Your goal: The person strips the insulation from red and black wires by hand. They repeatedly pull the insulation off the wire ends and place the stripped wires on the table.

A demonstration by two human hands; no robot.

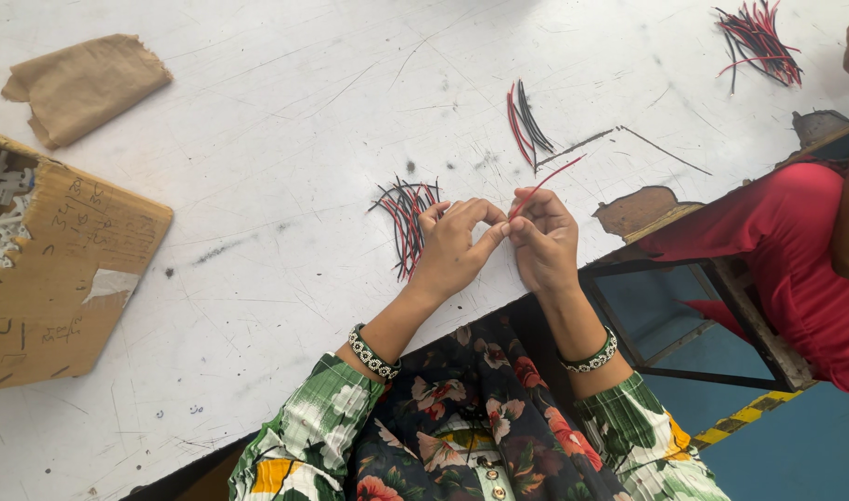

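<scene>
— What are the hands doing?
— The left hand [457, 246] and right hand [543, 239] meet fingertip to fingertip, together pinching a thin red wire [547, 183] that angles up and far-right over the scratched white counter [257, 139].
— Anything close by?
— A loose bundle of red and black wires [404, 223] lies just left of the left hand.

A torn cardboard box [67, 278] and brown paper scrap [83, 85] lie on a scratched white table [276, 139]; a red-clothed co-worker [805, 269] sits nearby.
</scene>
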